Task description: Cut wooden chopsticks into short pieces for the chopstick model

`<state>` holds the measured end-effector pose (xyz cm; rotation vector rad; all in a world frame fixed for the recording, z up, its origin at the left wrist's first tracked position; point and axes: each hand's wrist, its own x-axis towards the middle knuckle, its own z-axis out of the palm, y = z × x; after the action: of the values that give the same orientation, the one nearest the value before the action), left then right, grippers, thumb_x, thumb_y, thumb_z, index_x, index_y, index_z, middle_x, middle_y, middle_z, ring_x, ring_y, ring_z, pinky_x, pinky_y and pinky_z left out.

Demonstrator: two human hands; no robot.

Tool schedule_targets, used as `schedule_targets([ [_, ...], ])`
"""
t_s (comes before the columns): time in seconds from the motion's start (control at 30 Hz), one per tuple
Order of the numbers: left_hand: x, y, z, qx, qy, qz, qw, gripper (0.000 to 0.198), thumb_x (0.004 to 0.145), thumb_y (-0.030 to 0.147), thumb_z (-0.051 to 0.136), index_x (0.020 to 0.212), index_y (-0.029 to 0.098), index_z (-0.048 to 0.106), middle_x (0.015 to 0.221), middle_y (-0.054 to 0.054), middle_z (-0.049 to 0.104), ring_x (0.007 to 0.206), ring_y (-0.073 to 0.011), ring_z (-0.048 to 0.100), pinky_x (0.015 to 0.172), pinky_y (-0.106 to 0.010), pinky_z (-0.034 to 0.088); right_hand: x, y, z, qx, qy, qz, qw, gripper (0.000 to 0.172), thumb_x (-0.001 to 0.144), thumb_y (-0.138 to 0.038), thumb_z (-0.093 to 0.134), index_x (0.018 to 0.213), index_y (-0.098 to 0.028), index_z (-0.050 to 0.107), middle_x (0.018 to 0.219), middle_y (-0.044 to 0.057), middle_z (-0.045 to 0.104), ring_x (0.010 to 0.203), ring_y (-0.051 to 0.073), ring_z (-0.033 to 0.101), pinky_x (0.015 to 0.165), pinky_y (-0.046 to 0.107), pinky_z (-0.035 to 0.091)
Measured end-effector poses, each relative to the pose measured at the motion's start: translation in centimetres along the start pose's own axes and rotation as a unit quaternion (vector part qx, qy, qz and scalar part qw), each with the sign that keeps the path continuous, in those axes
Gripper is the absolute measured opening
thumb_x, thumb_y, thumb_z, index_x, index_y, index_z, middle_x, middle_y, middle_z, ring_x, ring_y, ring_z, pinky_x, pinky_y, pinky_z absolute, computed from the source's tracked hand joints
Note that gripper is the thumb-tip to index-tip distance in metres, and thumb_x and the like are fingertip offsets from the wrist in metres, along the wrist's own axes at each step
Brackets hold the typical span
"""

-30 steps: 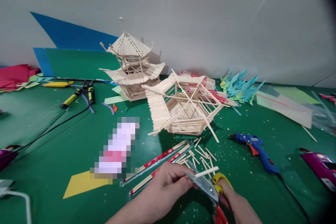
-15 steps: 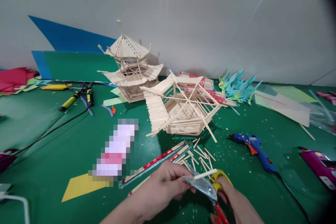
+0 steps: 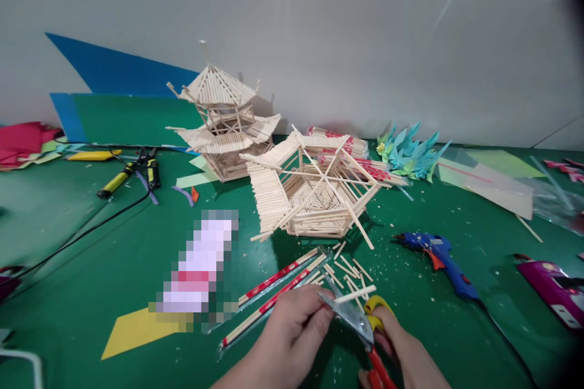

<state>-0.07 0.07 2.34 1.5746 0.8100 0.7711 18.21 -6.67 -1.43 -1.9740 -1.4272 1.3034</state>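
Near the front edge of the view, my left hand (image 3: 294,325) is closed, pinching a thin wooden stick (image 3: 360,293) whose free end points right. My right hand (image 3: 399,340) grips scissors (image 3: 356,318) with one yellow and one red handle. The parted metal blades lie around the stick, close to my left fingertips. Just beyond the blades, several short cut stick pieces (image 3: 351,266) are scattered. A partly roofed wooden stick frame (image 3: 271,194) stands past them, and a tiered stick pagoda (image 3: 223,140) rises behind it to the left.
Packaged chopsticks with red wrappers (image 3: 279,298) lie left of the cut pieces. A blue glue gun (image 3: 438,255) with a cord and a purple device (image 3: 552,289) are at right. Pliers (image 3: 130,173), a yellow paper piece (image 3: 132,331) and folded teal paper (image 3: 413,149) also lie around.
The view has shifted slightly. My left hand has moved a little to the right relative to the table, and the stick stays between the scissor blades, tilted slightly more upward.
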Motion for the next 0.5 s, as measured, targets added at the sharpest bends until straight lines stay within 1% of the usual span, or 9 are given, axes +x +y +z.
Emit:
schedule_targets([
  [0.07, 0.2, 0.0, -0.5, -0.086, -0.040, -0.066, 0.993, 0.029, 0.081, 0.036, 0.049, 0.071, 0.013, 0.063, 0.061, -0.001, 0.054, 0.056, -0.0107, 0.044, 0.054, -0.020, 0.034, 0.0, 0.0, 0.0, 0.001, -0.002, -0.009, 1.000, 0.034, 0.060, -0.016, 0.058, 0.093, -0.022, 0.054, 0.083, 0.000, 0.067, 0.081, 0.017, 0.064, 0.071, 0.020, 0.047],
  [0.1, 0.3, -0.1, -0.8, -0.137, -0.061, -0.101, 0.984, 0.030, 0.078, 0.039, 0.052, 0.068, 0.013, 0.063, 0.056, 0.001, 0.050, 0.051, -0.0088, 0.040, 0.049, -0.019, 0.031, -0.1, 0.1, -0.1, 0.002, -0.005, -0.014, 1.000, 0.031, 0.061, -0.017, 0.058, 0.090, -0.022, 0.054, 0.081, 0.000, 0.067, 0.080, 0.016, 0.064, 0.070, 0.020, 0.047],
  [0.17, 0.4, -0.4, -1.1, -0.232, -0.095, -0.162, 0.954, 0.032, 0.072, 0.043, 0.059, 0.065, 0.013, 0.063, 0.053, 0.004, 0.045, 0.045, -0.0060, 0.031, 0.044, -0.018, 0.023, -0.1, 0.1, -0.1, 0.006, -0.007, -0.019, 1.000, 0.025, 0.063, -0.019, 0.057, 0.088, -0.022, 0.055, 0.076, -0.001, 0.067, 0.076, 0.016, 0.065, 0.067, 0.019, 0.047],
  [0.23, 0.5, -0.7, -1.1, -0.285, -0.107, -0.199, 0.931, 0.031, 0.068, 0.044, 0.062, 0.065, 0.012, 0.062, 0.052, 0.004, 0.045, 0.043, -0.0049, 0.027, 0.042, -0.018, 0.020, -0.2, 0.2, 0.0, 0.006, -0.004, -0.017, 1.000, 0.022, 0.066, -0.021, 0.056, 0.088, -0.022, 0.056, 0.073, 0.000, 0.067, 0.071, 0.016, 0.065, 0.064, 0.019, 0.048],
  [0.27, 0.5, -0.7, -1.0, -0.280, -0.102, -0.203, 0.933, 0.030, 0.069, 0.042, 0.062, 0.066, 0.013, 0.063, 0.054, 0.004, 0.046, 0.043, -0.0052, 0.028, 0.043, -0.018, 0.021, -0.2, 0.2, 0.0, 0.004, -0.002, -0.015, 1.000, 0.021, 0.067, -0.022, 0.054, 0.089, -0.021, 0.056, 0.072, 0.001, 0.067, 0.069, 0.016, 0.065, 0.062, 0.019, 0.048],
  [0.33, 0.4, -0.7, -0.6, -0.208, -0.068, -0.175, 0.960, 0.028, 0.074, 0.039, 0.057, 0.069, 0.012, 0.063, 0.058, 0.001, 0.050, 0.049, -0.0078, 0.037, 0.049, -0.019, 0.029, -0.2, 0.3, 0.0, -0.001, 0.001, -0.012, 1.000, 0.020, 0.070, -0.023, 0.052, 0.089, -0.021, 0.057, 0.071, 0.002, 0.067, 0.067, 0.016, 0.064, 0.059, 0.019, 0.048],
  [0.4, 0.3, -0.5, -0.1, -0.097, -0.019, -0.113, 0.989, 0.029, 0.079, 0.036, 0.050, 0.072, 0.012, 0.063, 0.065, -0.003, 0.055, 0.060, -0.0125, 0.046, 0.058, -0.022, 0.035, -0.1, 0.2, 0.0, -0.003, 0.000, -0.013, 1.000, 0.021, 0.070, -0.022, 0.052, 0.090, -0.022, 0.057, 0.073, 0.001, 0.067, 0.068, 0.015, 0.064, 0.060, 0.018, 0.047],
  [0.47, 0.3, -0.2, 0.2, -0.018, 0.007, -0.055, 0.998, 0.032, 0.082, 0.034, 0.043, 0.074, 0.011, 0.063, 0.071, -0.007, 0.058, 0.066, -0.0161, 0.050, 0.063, -0.025, 0.037, 0.0, 0.1, 0.0, -0.006, -0.001, -0.015, 1.000, 0.024, 0.069, -0.021, 0.052, 0.092, -0.023, 0.056, 0.074, 0.000, 0.066, 0.069, 0.014, 0.064, 0.061, 0.017, 0.047],
  [0.5, 0.2, -0.1, 0.2, -0.003, 0.003, -0.043, 0.999, 0.032, 0.083, 0.033, 0.042, 0.074, 0.010, 0.063, 0.071, -0.007, 0.059, 0.066, -0.0165, 0.050, 0.063, -0.025, 0.038, 0.0, 0.2, 0.0, -0.010, -0.003, -0.015, 1.000, 0.025, 0.068, -0.021, 0.052, 0.093, -0.023, 0.056, 0.073, -0.001, 0.065, 0.069, 0.014, 0.064, 0.062, 0.017, 0.047],
])
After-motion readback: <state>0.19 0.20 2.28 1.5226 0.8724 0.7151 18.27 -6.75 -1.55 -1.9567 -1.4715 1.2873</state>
